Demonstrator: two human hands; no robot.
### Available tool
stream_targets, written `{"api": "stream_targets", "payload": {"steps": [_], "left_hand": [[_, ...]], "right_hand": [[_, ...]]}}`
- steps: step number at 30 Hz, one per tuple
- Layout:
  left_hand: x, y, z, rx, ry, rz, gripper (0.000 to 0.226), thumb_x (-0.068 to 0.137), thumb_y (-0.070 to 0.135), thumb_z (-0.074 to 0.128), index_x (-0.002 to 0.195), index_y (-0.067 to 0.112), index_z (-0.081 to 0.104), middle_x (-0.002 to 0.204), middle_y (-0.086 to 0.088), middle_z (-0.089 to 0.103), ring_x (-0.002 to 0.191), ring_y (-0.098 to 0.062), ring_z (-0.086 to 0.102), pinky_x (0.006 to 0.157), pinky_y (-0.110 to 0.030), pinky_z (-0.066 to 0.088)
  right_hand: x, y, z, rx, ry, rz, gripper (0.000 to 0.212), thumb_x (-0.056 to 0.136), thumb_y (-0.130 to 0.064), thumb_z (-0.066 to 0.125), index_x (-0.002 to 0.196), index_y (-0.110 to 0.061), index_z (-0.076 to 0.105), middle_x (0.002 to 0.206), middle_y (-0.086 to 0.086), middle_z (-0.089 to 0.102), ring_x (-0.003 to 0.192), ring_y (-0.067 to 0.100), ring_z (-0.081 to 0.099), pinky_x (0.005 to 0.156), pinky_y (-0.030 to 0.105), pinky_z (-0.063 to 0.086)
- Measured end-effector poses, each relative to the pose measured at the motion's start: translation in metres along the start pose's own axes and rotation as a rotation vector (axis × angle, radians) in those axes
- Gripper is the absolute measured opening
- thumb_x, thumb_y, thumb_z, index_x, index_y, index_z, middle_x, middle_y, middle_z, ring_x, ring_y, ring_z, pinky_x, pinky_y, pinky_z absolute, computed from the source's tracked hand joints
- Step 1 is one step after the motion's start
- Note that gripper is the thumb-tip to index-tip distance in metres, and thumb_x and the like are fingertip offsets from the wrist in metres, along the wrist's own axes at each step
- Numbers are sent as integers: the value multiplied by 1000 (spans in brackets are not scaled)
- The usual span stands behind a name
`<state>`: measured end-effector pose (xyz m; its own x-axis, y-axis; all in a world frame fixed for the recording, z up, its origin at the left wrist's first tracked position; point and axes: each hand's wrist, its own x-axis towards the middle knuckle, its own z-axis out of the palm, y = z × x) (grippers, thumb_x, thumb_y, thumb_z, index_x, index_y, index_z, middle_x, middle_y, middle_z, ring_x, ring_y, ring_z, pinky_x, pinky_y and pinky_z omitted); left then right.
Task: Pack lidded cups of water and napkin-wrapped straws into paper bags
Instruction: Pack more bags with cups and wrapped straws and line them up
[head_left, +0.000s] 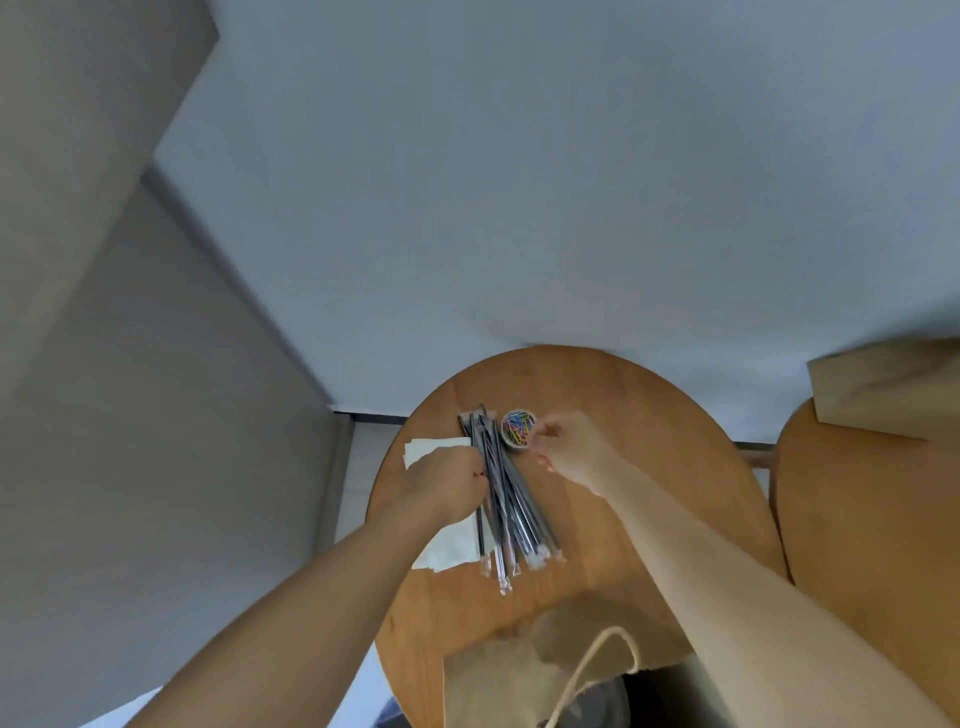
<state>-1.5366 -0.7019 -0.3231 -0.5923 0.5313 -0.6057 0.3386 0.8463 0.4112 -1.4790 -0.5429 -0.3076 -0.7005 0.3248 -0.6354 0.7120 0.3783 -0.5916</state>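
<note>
While pinching the clear round tub of coloured paper clips (519, 427) with right hand (569, 449) fingers (540, 432) and gripping black wrapped straws (511, 512) on wooden tabletop (597, 519) with left hand (449, 480), could easily tip tub, scattering clips everywhere.

Wall (519, 182): plain, pale grey-blue | left panel (104, 312): beige-grey | floor (363, 457): pale strip | counter 1 (597, 395): round, wooden | counter 2 (857, 519): wooden, just beside | light: soft, even

I log straws (511, 514) mid-tabletop (571, 545), napkins (452, 551) touching their left, clip tub (519, 427) just right toward the far edge, paper bag (498, 675) at the near edge.
</note>
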Motion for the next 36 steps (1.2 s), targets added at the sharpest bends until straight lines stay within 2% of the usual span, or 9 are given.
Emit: {"api": "stream_targets", "payload": {"steps": [2,5,9,12,19,23,26,30,36], "left_hand": [[18,-7,0,21,-36,3,24,94,21,42,101,11,63,109,-8,64,89,-20,54,76,-29,46],[36,-13,2,14,-79,5,21,94,19,42,90,9,60,101,-8,63,87,-21,55,70,-27,41],[55,-18,9,-2,-116,3,19,94,15,41,81,10,54,87,-7,56,83,-23,55,63,-26,37],[61,-23,15,-16,-151,8,23,96,17,41,94,6,61,98,-9,61,83,-19,52,61,-25,36],[63,-33,22,-30,-177,-17,28,97,23,41,108,8,62,113,-8,63,97,-23,58,75,-28,44],[63,-35,24,-28,-170,-30,29,97,24,42,113,9,61,115,-8,62,94,-21,56,79,-30,46],[63,-34,27,-25,-166,-29,29,97,24,42,112,9,62,115,-8,62,98,-23,59,79,-30,47],[61,-33,30,-7,-166,-28,26,96,23,42,108,10,62,111,-7,62,96,-23,58,70,-27,42],[56,-30,35,0,-164,-24,25,95,21,42,106,10,62,109,-6,63,86,-20,54,69,-26,41]], "right_hand": [[32,15,11,-71,47,66,19,95,-13,50,92,-3,66,70,1,56,49,8,41,45,16,31],[63,24,24,-154,137,98,23,96,-18,50,102,-4,68,83,9,66,49,8,44,43,18,30],[90,23,43,-174,191,57,22,92,-14,52,95,-6,72,91,13,71,77,24,65,68,32,49],[103,26,56,-177,176,65,20,89,-8,49,89,-8,69,85,11,69,76,24,62,63,27,44],[113,22,62,-158,252,112,15,88,-6,45,78,-11,56,73,8,57,69,25,55,59,30,42],[109,26,62,-225,230,114,16,88,2,41,91,-8,53,81,7,56,72,23,53,59,28,40],[109,29,62,-269,254,94,22,86,2,39,95,-7,56,87,9,61,77,27,57,63,33,45],[107,34,59,-234,276,83,25,87,2,39,98,-9,59,88,11,64,77,27,58,62,32,43],[98,41,53,-136,262,44,26,89,-3,47,109,-9,61,88,5,60,77,17,52,65,25,37]]}}
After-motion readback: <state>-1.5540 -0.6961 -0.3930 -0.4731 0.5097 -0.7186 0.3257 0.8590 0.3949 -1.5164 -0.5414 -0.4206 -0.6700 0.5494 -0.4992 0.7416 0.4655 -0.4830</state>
